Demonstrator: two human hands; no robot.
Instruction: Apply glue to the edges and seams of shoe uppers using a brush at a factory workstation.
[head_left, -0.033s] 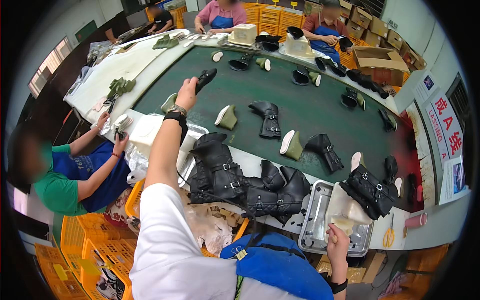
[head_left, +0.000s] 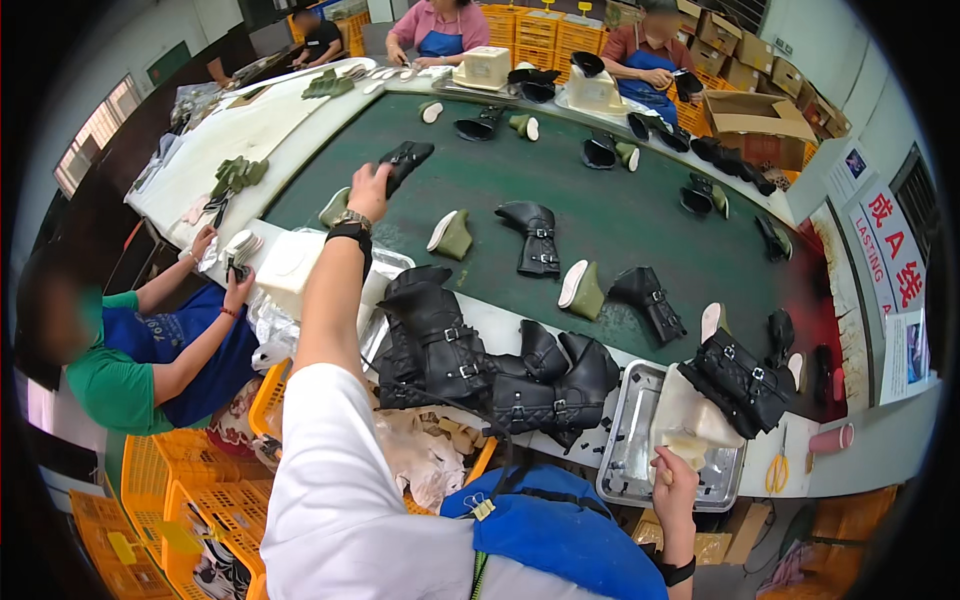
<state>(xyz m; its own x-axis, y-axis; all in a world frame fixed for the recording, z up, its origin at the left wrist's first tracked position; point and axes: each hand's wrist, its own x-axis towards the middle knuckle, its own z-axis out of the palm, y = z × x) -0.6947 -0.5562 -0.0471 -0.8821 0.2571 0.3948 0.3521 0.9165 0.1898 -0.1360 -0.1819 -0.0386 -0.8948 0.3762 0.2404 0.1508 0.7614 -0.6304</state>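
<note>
My left hand (head_left: 368,194) is stretched out over the green work surface, closed round one end of a black boot (head_left: 408,164). The boot's strapped side shows; whether it touches the surface is unclear. Low on the right, my right hand (head_left: 675,482) is closed beside a cream block (head_left: 680,405) in a metal tray (head_left: 622,445). What its fingers hold is hidden. Black buckled boots (head_left: 440,335) are heaped on the near ledge between my arms. A quilted black boot (head_left: 740,380) leans on the cream block.
Black boots (head_left: 530,238) and green liners with white soles (head_left: 582,290) are scattered across the green surface. Orange-handled scissors (head_left: 778,470) and a pink roll (head_left: 832,440) lie at the right. A co-worker in green (head_left: 125,385) works at the left; others sit across. Orange crates (head_left: 215,500) stand low left.
The black boot in my left hand has rolled, so more of its strapped side shows. That hand has shifted slightly left and nearer. My right hand looks unmoved.
</note>
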